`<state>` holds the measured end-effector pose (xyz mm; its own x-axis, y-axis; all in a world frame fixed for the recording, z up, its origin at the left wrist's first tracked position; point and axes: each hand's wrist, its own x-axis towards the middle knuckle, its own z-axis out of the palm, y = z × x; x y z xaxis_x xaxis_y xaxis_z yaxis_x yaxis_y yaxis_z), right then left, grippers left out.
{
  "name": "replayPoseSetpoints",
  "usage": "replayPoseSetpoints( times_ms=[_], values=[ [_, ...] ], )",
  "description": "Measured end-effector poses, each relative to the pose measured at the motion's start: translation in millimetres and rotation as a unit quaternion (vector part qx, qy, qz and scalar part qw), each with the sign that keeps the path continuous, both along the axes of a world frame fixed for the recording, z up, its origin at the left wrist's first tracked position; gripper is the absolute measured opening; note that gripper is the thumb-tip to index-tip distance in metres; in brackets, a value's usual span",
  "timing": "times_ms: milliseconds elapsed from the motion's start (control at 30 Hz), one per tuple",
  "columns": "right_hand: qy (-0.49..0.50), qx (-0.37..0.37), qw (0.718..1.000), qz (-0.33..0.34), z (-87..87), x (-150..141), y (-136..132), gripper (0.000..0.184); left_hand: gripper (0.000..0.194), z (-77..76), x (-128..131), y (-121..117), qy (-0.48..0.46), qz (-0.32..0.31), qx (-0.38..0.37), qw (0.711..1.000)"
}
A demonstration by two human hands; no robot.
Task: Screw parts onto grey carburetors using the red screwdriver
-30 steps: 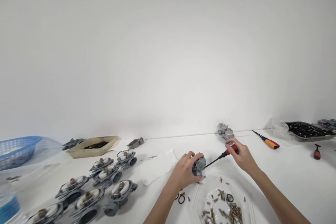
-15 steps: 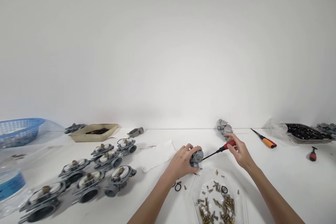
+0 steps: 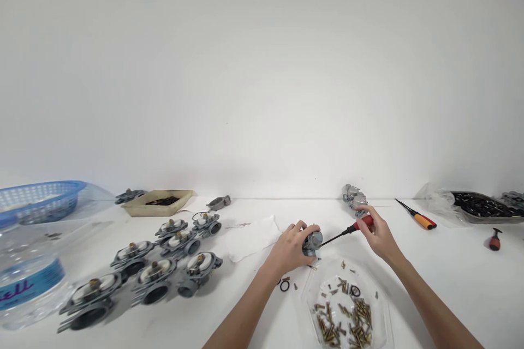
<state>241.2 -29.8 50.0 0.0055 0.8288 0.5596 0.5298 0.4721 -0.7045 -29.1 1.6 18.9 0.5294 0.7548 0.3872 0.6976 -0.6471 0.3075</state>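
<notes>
My left hand (image 3: pixel 292 248) is closed round a small grey metal carburetor (image 3: pixel 314 241) and holds it on the white table, its fingers hiding the left side. In my right hand (image 3: pixel 379 234) is a red-and-black screwdriver (image 3: pixel 347 230), pinched by the handle. Its shaft slants down to the left, and the tip meets the lower right side of the carburetor; the exact contact point is too small to make out. Just in front sits a clear plastic tray (image 3: pixel 387 316) with brass screws (image 3: pixel 362 319) and a black rubber ring (image 3: pixel 355 290) in it.
Several opened carburetors (image 3: pixel 153 278) stand at the left, near a plastic bottle (image 3: pixel 30 289), a blue basket (image 3: pixel 76 196) and a cream tray (image 3: pixel 186 198). Behind my right hand are more carburetors (image 3: pixel 354 199). Farther right lie an orange-handled screwdriver (image 3: pixel 423 221), a stubby screwdriver (image 3: pixel 494 241) and a tray of black parts (image 3: pixel 483 206).
The whole view has shifted, so things appear farther right and more of the bottle shows. Both hands keep their holds, with the screwdriver still at the carburetor.
</notes>
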Motion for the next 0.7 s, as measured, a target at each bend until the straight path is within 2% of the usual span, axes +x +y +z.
replayPoseSetpoints(
  times_ms=[67, 233, 367, 533, 633, 700],
  values=[
    [0.000, 0.008, 1.000, 0.026, 0.1, 2.0, 0.5, 0.040, 0.062, 0.2, 0.0, 0.3, -0.001, 0.002, -0.002, 1.000],
    [-0.008, -0.024, 1.000, -0.019, 0.4, 4.7, 1.5, 0.029, 0.063, 0.0, -0.6, -0.2, -0.004, -0.001, -0.003, 1.000],
    [-0.016, 0.018, 0.999, 0.033, 0.4, 4.4, 0.6, 0.038, 0.062, 0.5, -0.4, -1.3, -0.005, 0.000, 0.001, 1.000],
    [-0.007, -0.024, 0.999, -0.022, 2.7, 2.5, -2.1, 0.029, 0.062, 2.2, 0.2, -1.6, -0.006, -0.002, -0.009, 1.000],
    [-0.012, 0.010, 1.000, 0.023, 3.8, 2.1, -2.7, 0.034, 0.062, 2.5, 0.1, -1.5, -0.007, -0.001, -0.013, 1.000],
    [-0.014, 0.011, 0.999, 0.027, 3.8, 1.5, -2.5, 0.037, 0.062, 2.5, 0.1, -1.3, -0.008, 0.000, -0.015, 1.000]
  ],
)
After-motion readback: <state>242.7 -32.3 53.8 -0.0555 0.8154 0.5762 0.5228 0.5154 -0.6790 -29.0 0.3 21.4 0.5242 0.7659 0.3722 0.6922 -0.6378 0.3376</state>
